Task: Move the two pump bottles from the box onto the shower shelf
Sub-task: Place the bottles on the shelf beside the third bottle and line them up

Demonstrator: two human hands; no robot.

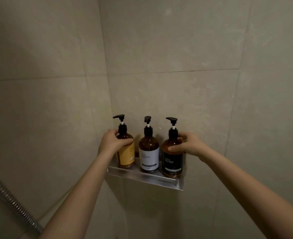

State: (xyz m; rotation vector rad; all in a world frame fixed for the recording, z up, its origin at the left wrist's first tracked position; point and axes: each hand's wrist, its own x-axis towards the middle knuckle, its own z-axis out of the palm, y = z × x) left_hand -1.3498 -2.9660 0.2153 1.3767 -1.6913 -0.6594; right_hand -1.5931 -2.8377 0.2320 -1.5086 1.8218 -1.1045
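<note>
The yellow-label pump bottle point(125, 149) and the black-label pump bottle point(172, 155) both stand upright on the shower shelf point(142, 176), one at each end. The left hand point(113, 141) is wrapped around the yellow one near its top. The right hand point(188, 144) holds the black one at its shoulder. So the job looks almost done; I think only letting go is left. A white-label pump bottle point(149, 152) stands between them, very close to both. A metal shower hose point(11, 200) hangs at the lower left, well apart. No box is in view.
</note>
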